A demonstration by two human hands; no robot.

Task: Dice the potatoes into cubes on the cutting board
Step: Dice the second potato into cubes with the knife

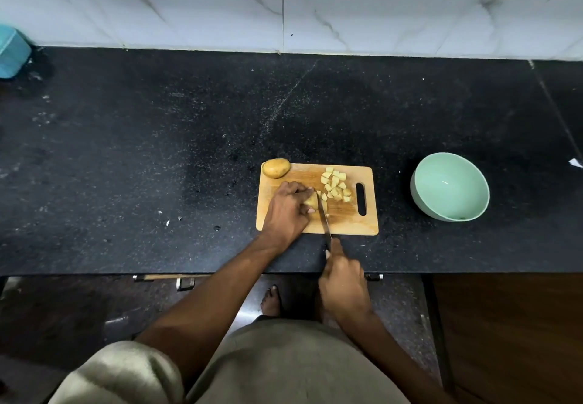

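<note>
Looking down from my head, I see the cutting board (344, 224) on the dark counter (157, 151), near the front edge. My left hand (285, 211) is curled over a piece of potato (311, 201) near the middle of the board and holds it down. My right hand (344, 283) is closed around the handle of the knife (324, 219), nearer to me, off the board. The blade lies against the right side of the held piece, where I judge the next cut goes.

On the far right part of the board there is a pile of cubes (337, 184), already cut. At the far left corner one whole potato (276, 168) rests, not cut and with its skin on. So I judge the task is about half done: the held piece must be finished, then the whole one remains.

To the right, well apart from the board, a green bowl (449, 187) stands, and it looks to hold no potato.
</note>
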